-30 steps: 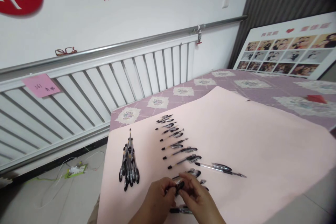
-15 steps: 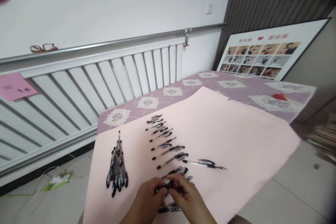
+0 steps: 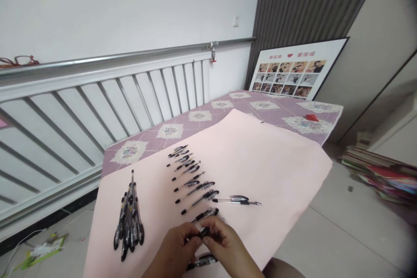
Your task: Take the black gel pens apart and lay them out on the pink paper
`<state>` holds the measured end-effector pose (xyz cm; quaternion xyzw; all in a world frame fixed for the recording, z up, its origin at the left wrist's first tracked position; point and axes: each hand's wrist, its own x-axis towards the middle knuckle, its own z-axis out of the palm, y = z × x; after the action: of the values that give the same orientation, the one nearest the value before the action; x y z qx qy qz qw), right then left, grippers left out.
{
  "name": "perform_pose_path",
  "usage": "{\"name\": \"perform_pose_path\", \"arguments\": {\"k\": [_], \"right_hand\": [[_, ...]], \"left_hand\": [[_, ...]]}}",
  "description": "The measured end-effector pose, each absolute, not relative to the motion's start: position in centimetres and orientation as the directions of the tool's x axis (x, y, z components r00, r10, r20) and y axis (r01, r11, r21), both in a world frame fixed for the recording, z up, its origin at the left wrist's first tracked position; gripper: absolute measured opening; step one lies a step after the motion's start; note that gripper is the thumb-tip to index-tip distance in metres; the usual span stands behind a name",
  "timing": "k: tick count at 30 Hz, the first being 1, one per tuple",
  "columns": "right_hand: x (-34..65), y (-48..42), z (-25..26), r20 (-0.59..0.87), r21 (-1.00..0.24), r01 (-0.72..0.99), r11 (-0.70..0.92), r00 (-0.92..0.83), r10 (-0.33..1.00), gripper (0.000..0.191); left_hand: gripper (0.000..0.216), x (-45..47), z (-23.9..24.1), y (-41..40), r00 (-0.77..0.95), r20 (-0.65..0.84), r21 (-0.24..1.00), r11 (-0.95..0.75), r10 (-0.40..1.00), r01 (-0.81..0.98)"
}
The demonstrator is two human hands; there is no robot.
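My left hand (image 3: 178, 246) and my right hand (image 3: 224, 243) meet at the near part of the pink sheet (image 3: 260, 156), fingertips pinched round a black pen (image 3: 204, 231). Most of that pen is hidden by the fingers. Under my hands lies another pen (image 3: 203, 261), partly covered. Just beyond them, a slanting row of black-and-clear pens (image 3: 198, 186) runs away from me, several with caps off beside them. Right of the row lies an uncapped pen (image 3: 235, 202) with its cap alongside. A pile of capped pens (image 3: 129, 219) is at the left.
The sheet covers a table with a purple patterned cloth (image 3: 190, 128). A white radiator (image 3: 130, 100) stands along the far left side. Behind the table leans a photo board (image 3: 289, 74). A stack of papers (image 3: 374, 173) sits on the floor at right.
The view has turned to the right, so everything sits further left in the picture. Both hands stay pinched together on the pen, over about the same spot.
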<state>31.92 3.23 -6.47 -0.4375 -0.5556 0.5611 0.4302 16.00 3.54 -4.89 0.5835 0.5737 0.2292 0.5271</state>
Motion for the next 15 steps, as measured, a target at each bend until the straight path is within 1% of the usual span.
{"name": "perform_pose_path", "arguments": {"k": [3, 5, 7, 11, 15], "right_hand": [[33.0, 3.2, -6.6, 0.0, -0.999, -0.046, -0.01, -0.207, 0.978, 0.024], [33.8, 3.1, -6.5, 0.007, -0.999, -0.049, -0.003, -0.215, 0.977, 0.021], [34.6, 3.0, -6.4, 0.006, -1.0, -0.03, -0.001, -0.219, 0.976, 0.016], [36.3, 2.9, -6.2, -0.031, -0.999, 0.035, -0.026, -0.174, 0.984, 0.013], [38.1, 2.8, -6.5, -0.068, -0.995, 0.079, -0.059, -0.11, 0.992, 0.012]], "left_hand": [[0.015, 17.3, -4.6, 4.1, 0.244, -0.333, 0.874, 0.202, 0.911, 0.441], [0.015, 18.4, -4.4, 4.4, 0.267, -0.338, 0.878, 0.2, 0.903, 0.435], [0.014, 19.4, -4.5, 4.6, 0.284, -0.348, 0.878, 0.205, 0.893, 0.433], [0.012, 21.2, -4.9, 4.9, 0.276, -0.356, 0.872, 0.212, 0.893, 0.441], [0.012, 23.0, -4.7, 5.2, 0.325, -0.295, 0.867, 0.109, 0.899, 0.487]]}}
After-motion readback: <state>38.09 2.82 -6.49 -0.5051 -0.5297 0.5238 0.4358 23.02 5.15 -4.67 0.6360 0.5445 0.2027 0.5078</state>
